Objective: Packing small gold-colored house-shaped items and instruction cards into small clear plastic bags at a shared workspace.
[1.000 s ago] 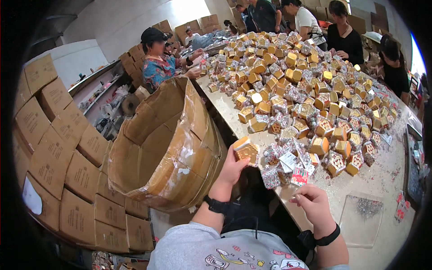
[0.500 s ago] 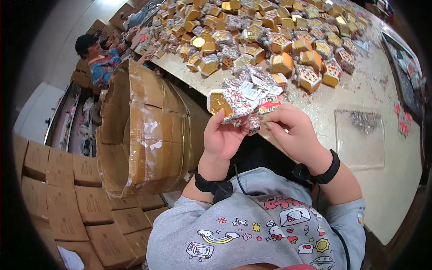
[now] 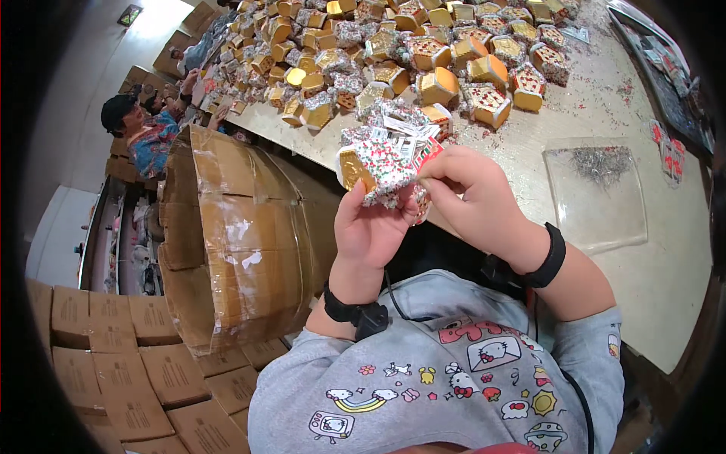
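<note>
A small decorative gingerbread house (image 3: 387, 165) with a roof covered in red, green and white sprinkles and a gold end rests in my left hand (image 3: 369, 231). My left fingers curl round its underside, with the thumb against the gold part. My right hand (image 3: 476, 200) is closed in a pinch at the right side of the house. Whatever lies between those fingertips is too small to make out. White paper tags (image 3: 408, 140) and a red and green tag (image 3: 429, 151) stand up just beyond the pinch, partly covered by my right fingers.
Many similar houses (image 3: 439, 87) are heaped across the table (image 3: 514, 166). A clear plastic tray (image 3: 597, 219) holds thin metallic bits; red tags (image 3: 669, 155) lie beyond it. A big open carton (image 3: 249, 219) stands left, stacked boxes (image 3: 121, 378) behind. A person (image 3: 144, 132) works far left.
My right fingertips have come in against the house, over the edge of the red tag. The house has turned slightly in my left hand. The whole view has shifted a little.
</note>
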The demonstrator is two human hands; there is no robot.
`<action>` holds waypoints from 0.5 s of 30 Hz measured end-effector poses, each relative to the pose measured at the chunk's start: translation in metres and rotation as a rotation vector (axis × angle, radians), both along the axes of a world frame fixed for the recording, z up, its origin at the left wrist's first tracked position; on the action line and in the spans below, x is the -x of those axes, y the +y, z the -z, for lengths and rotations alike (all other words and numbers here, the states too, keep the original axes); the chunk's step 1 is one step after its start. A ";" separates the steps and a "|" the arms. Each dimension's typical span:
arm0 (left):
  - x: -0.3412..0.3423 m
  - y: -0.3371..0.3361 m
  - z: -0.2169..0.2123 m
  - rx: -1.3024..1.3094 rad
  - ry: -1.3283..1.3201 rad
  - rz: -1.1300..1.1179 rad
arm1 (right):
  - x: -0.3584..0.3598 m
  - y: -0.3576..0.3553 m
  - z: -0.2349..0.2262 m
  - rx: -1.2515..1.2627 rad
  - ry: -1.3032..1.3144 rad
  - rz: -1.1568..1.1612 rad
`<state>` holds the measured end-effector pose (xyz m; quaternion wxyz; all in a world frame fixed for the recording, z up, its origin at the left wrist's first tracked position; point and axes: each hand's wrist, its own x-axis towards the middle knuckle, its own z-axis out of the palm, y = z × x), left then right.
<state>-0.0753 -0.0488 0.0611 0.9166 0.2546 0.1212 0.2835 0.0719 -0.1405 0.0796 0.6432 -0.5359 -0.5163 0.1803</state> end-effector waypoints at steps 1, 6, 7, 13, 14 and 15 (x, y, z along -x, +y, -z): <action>-0.002 -0.001 0.000 0.015 -0.021 -0.010 | -0.001 0.000 0.000 0.000 -0.001 -0.001; -0.008 -0.003 0.002 0.032 -0.046 0.000 | -0.001 -0.002 -0.006 0.052 0.172 -0.020; -0.009 -0.004 0.001 0.021 -0.065 0.007 | -0.002 -0.002 -0.005 0.051 0.175 -0.015; -0.012 -0.005 0.004 -0.054 -0.024 -0.022 | -0.010 -0.003 -0.001 0.028 0.024 0.069; -0.013 -0.006 0.003 -0.065 -0.040 -0.029 | -0.010 -0.003 -0.001 0.049 0.083 0.036; -0.014 -0.006 0.004 -0.064 -0.034 -0.019 | -0.011 -0.003 -0.001 0.070 0.142 0.002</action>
